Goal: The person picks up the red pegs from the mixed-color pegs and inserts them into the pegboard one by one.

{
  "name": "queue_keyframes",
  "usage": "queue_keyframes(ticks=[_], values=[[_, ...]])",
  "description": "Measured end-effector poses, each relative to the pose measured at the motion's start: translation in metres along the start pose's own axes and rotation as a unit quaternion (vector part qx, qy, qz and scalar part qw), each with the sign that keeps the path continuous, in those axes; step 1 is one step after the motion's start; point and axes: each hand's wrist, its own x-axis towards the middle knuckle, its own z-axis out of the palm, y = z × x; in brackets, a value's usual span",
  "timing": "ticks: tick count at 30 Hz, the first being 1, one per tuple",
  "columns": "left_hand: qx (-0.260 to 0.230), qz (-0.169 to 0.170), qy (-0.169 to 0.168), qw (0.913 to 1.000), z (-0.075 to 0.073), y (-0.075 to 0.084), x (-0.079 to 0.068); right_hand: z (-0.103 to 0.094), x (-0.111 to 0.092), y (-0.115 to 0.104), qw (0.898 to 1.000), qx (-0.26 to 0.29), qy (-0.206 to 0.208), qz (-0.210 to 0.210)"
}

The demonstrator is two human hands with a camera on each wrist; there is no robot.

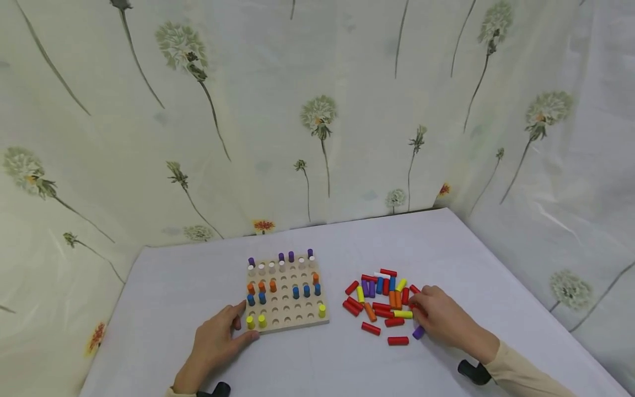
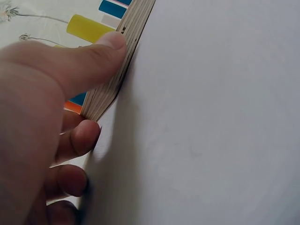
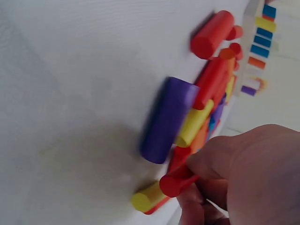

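A wooden pegboard carries purple, white, orange, blue and yellow pegs in rows, with bare holes between them. My left hand grips its near left corner, the thumb on the front edge and fingers along the left side. In the left wrist view the thumb presses the layered edge beside a yellow peg. My right hand is at the right side of the loose pegs, and in the right wrist view it pinches a red peg between thumb and fingers. Close by lies a purple peg.
Loose pegs lie in a pile right of the board, mostly red, such as a red peg at the front. A yellow peg and a white peg lie among them. Flower-printed sheeting rises behind the white table.
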Motion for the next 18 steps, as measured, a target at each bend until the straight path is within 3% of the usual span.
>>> queue_keyframes(ticks=[7, 10, 15, 18], values=[[0.004, 0.010, 0.014, 0.9998, 0.005, 0.002, -0.001, -0.019, -0.005, -0.004, 0.997, -0.002, 0.080, -0.021], [0.010, 0.007, 0.018, 0.9998, 0.005, 0.001, -0.001, -0.023, 0.000, -0.011, 0.994, 0.020, 0.104, -0.011], [0.015, 0.000, 0.028, 0.9995, 0.004, 0.002, -0.005, -0.019, 0.016, -0.033, 0.986, 0.077, 0.146, 0.000], [0.015, 0.002, 0.030, 0.9994, 0.002, 0.001, -0.007, -0.011, 0.028, -0.050, 0.976, 0.097, 0.195, -0.030]])
